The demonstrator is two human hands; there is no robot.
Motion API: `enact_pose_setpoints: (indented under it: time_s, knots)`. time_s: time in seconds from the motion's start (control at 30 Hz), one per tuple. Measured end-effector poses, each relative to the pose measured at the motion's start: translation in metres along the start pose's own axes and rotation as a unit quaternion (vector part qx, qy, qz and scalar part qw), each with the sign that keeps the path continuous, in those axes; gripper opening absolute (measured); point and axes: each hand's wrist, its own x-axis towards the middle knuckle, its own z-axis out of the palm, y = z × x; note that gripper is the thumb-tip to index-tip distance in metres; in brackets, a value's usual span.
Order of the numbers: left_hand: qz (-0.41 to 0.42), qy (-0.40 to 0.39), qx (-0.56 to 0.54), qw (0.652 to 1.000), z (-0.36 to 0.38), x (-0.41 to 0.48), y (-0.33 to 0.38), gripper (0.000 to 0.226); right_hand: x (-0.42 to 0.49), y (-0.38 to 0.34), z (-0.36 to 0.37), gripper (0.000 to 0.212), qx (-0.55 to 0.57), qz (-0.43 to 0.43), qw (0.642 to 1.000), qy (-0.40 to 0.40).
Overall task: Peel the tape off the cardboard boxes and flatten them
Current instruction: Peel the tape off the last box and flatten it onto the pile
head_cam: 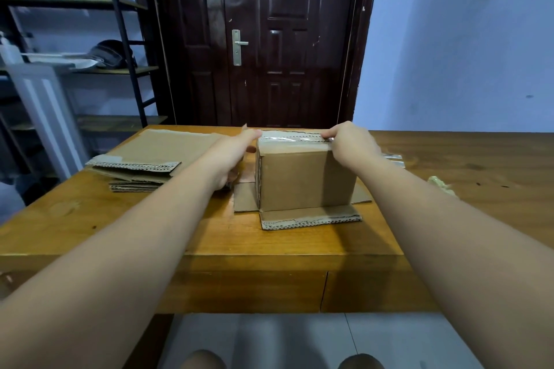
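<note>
The cardboard box (305,180) sits mid-table (120,219), light and crushable I'd say, so the left hand (232,156) steadies its left side, fingers out, while the right hand (349,142) pinches the slick tape (292,139) at the top's right end.

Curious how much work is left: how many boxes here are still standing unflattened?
1: the taped box stands on the table, left hand touching its left side, right hand pinching tape at its top edge. Others may be hidden.

The box (305,177) stands on the table (150,228), flattened boxes (144,159) to its left, door (254,36) behind.
</note>
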Motion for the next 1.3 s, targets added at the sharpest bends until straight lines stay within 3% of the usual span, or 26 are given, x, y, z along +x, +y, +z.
enact_pose_setpoints:
  time_s: [0.1,0.43,0.6,0.97,1.3]
  knots:
    - [-0.001,-0.02,0.007,1.0,0.006,0.001,-0.006,0.046,-0.001,0.0,-0.001,0.05,0.002,-0.002,1.0,-0.001]
    - [0.048,0.033,-0.004,0.998,0.013,0.006,-0.004,0.044,-0.004,-0.001,-0.002,0.045,0.003,-0.004,1.0,0.006]
    - [-0.002,0.014,-0.023,1.0,0.015,0.001,-0.005,0.037,-0.005,-0.001,-0.002,0.046,-0.004,-0.005,1.0,0.006]
    - [0.007,0.021,-0.006,1.0,0.015,0.003,0.0,0.033,-0.005,-0.001,0.0,0.046,0.013,0.009,1.0,0.01]
    - [-0.079,-0.035,-0.12,0.989,0.013,0.007,-0.002,0.021,-0.006,-0.001,-0.002,0.047,0.024,0.016,1.0,0.01]
